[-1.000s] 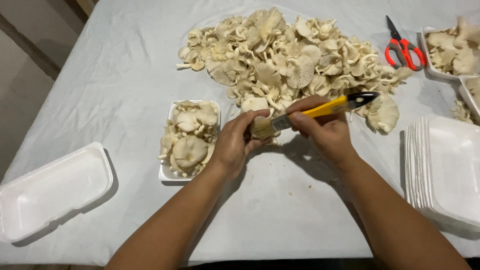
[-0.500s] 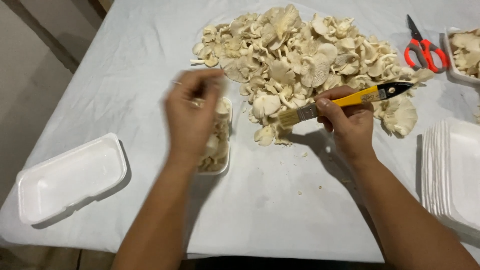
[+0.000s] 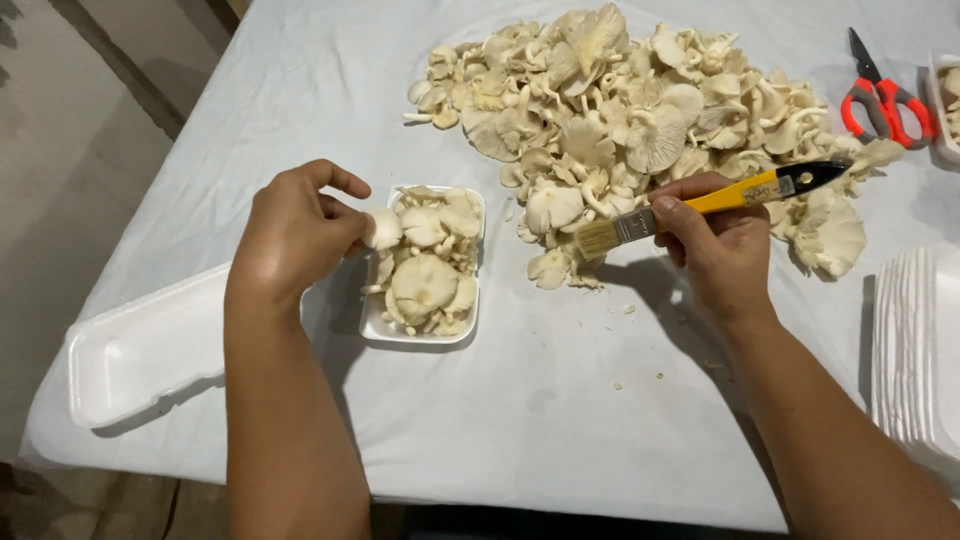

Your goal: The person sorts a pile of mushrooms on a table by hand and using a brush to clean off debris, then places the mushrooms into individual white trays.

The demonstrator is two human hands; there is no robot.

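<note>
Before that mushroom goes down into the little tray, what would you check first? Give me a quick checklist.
1. Left hand has the small mushroom pinched in its fingers: ok.
2. Mushroom is over the small tray: ok, at its left edge.
3. Room left in the tray: not ok, it looks heaped full.
4. Right hand grips the yellow-handled brush clear of the tray: ok.
5. Mushroom brushed clean: cannot tell.
6. Spare empty tray within reach at the left: ok.
</note>
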